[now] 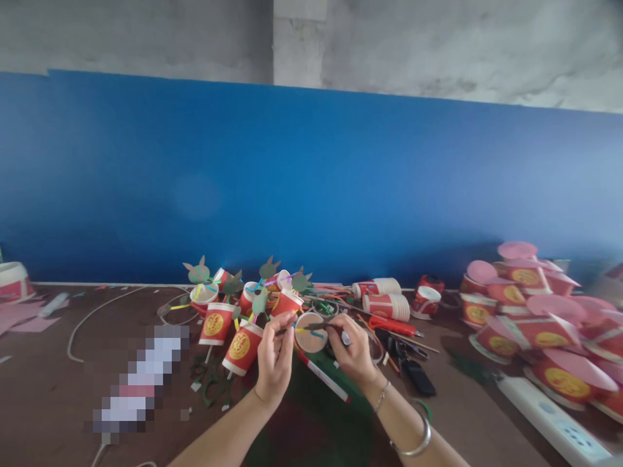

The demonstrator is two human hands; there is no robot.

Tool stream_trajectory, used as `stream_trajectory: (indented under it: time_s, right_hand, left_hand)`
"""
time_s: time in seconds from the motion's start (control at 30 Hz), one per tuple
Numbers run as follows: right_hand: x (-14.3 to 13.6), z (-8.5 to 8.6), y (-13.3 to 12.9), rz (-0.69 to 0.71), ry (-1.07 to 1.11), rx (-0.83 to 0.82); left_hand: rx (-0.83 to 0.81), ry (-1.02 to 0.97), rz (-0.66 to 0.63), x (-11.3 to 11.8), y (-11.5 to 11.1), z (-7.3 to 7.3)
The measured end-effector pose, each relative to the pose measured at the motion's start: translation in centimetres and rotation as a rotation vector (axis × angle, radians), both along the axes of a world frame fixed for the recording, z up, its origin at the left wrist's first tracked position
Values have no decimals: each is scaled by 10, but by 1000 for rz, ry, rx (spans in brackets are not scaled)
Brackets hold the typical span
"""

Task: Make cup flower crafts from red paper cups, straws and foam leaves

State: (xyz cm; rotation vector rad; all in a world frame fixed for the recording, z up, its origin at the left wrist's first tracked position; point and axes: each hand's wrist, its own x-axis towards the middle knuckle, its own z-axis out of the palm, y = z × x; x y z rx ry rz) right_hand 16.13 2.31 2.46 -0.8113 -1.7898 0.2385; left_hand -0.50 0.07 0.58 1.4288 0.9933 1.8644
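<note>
My left hand (275, 355) is closed in a pinch in front of the paper cups, its thumb and fingertips at the near end of a small dark thing that I cannot make out. In my right hand (351, 350), thumb and fingers pinch a thin dark strip-like piece (318, 326), which points toward the left hand. Right behind and below the fingers is a round paper cup (311, 342), seen from its pale end, with coloured strips by it. A white marker (325, 378) with a red end lies on the table between my wrists.
Red cups (243, 350) with dark green rabbit-head cutouts cluster left of centre. Stacked cups (387, 306), a red-handled tool (393, 325) and black scissors (413, 370) lie right. Further right are a cup pile with pink paper (555, 311) and a power strip (555, 418). A blue panel (311, 181) stands behind.
</note>
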Motion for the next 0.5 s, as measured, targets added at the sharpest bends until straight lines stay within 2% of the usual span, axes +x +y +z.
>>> stream_trajectory:
  time_s: [0.3, 0.43, 0.5]
  right_hand:
    - [-2, 2, 5, -80, 162, -220]
    - [-1, 3, 6, -52, 210, -332]
    - [-3, 4, 6, -22, 216, -367]
  left_hand:
    - [-211, -201, -78, 3, 0, 16]
    - [-249, -301, -104, 6, 0, 20]
    - [-248, -288, -130, 6, 0, 20]
